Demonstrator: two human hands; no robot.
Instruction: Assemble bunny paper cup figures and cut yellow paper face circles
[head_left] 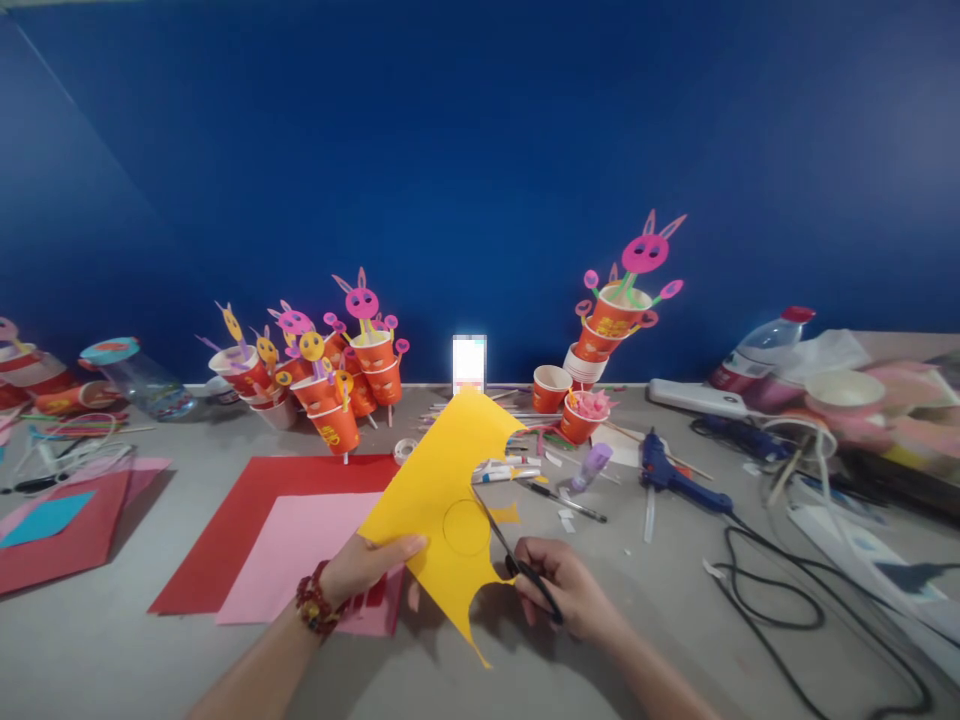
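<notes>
My left hand [375,565] grips the left edge of a yellow sheet of paper [439,470], thumb on top. A circle is drawn near the sheet's right side, and curved bites are cut from that edge. In my right hand [559,590] is a pair of black-handled scissors [532,580], its blades at the sheet's right edge beside the drawn circle. Below my left wrist and the sheet lie pink paper [300,550] and red paper [217,540], both partly hidden.
Paper-cup figures [364,350] stand at the back left, with another stack [604,330] right of centre. A lit phone [469,362] leans on the blue wall. To the right lie a glue gun [675,480], its black cord [772,625], a pen [566,502] and a glue stick [592,466].
</notes>
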